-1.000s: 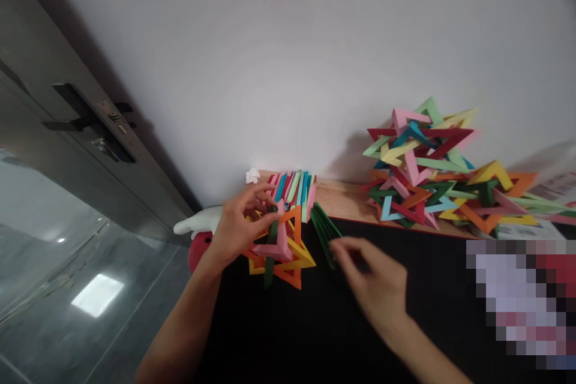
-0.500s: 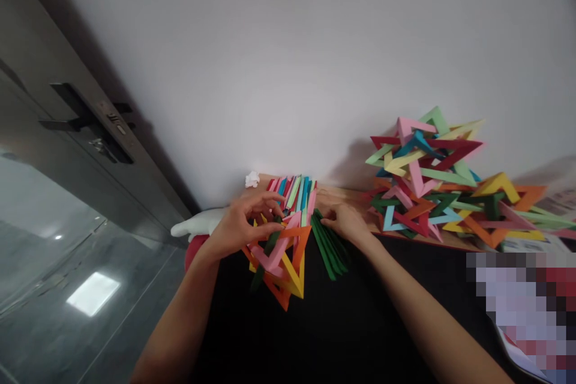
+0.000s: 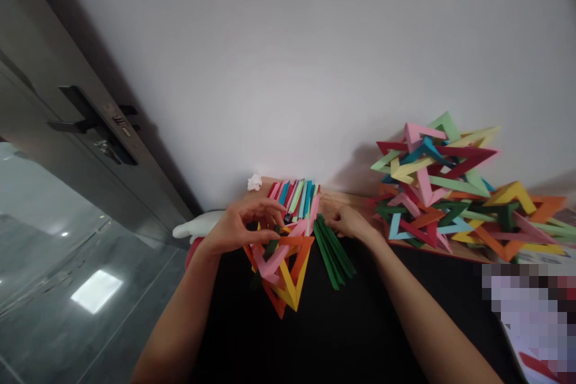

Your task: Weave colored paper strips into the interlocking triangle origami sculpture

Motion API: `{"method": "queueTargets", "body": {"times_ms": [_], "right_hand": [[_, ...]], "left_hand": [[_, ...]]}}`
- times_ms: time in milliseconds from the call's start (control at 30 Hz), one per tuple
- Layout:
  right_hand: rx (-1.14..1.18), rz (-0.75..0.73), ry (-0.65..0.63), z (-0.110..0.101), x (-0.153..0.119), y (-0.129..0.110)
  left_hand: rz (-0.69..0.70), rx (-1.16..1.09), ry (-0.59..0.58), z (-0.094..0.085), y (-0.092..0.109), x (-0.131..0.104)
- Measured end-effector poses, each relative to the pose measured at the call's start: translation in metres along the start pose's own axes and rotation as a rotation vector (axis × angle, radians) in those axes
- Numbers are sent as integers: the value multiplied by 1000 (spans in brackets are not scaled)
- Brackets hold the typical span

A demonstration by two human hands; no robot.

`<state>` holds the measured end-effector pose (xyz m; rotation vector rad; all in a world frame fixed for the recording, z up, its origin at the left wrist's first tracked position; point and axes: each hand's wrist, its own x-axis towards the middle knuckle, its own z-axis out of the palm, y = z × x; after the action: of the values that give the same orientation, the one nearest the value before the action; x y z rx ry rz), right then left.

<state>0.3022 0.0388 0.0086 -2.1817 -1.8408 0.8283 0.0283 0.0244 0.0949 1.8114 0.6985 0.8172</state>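
My left hand [image 3: 245, 225] grips a folded-paper star [image 3: 294, 276] of interlocked orange, yellow, pink and dark green frames. Its thumb and fingers curve around the star's upper left, hiding part of it. Just right of the star, a fan of dark green paper strips [image 3: 333, 258] spreads over a black surface. My right hand [image 3: 353, 225] has its fingers curled at the upper end of these strips, in contact with them; whether one strip or several are pinched is hard to make out. Behind the star lies a row of coloured paper strips [image 3: 297, 192] in pink, blue, red and light green.
Finished-looking paper stars [image 3: 432, 162] are piled against the wall on the right, on a wooden ledge [image 3: 346, 197]. A crumpled white paper [image 3: 254, 182] lies at the ledge's left end. A door with a black handle [image 3: 85, 123] stands at the left.
The right hand's fingers have curled in more, and the green strips are fanned slightly wider. The left hand keeps its hold on the star, which has turned a little. The view has shifted slightly.
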Motion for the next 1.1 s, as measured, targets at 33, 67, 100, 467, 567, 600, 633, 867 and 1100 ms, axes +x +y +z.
{"method": "queueTargets", "body": {"times_ms": [33, 67, 100, 467, 567, 600, 633, 867, 1100], "right_hand": [[15, -7, 30, -4, -3, -3], [33, -18, 66, -9, -6, -6], [55, -32, 107, -16, -11, -10], [706, -505, 258, -70, -72, -43], [814, -555, 153, -68, -82, -48], [825, -576, 124, -68, -85, -50], [825, -596, 106, -68, -87, -52], [830, -642, 179, -65, -98, -60], [688, -745, 370, -61, -101, -67]], "left_hand": [[-4, -29, 2, -1, 0, 2], [-7, -56, 5, -1, 0, 4], [-11, -76, 5, -2, 0, 7], [-72, 81, 71, -3, -4, -10], [-37, 136, 133, 3, 0, -15], [-24, 154, 125, 4, 1, -16], [-10, 164, 106, 5, 2, -15], [42, 105, 22, 2, 3, -7], [9, -89, -118, -3, -2, 18]]}}
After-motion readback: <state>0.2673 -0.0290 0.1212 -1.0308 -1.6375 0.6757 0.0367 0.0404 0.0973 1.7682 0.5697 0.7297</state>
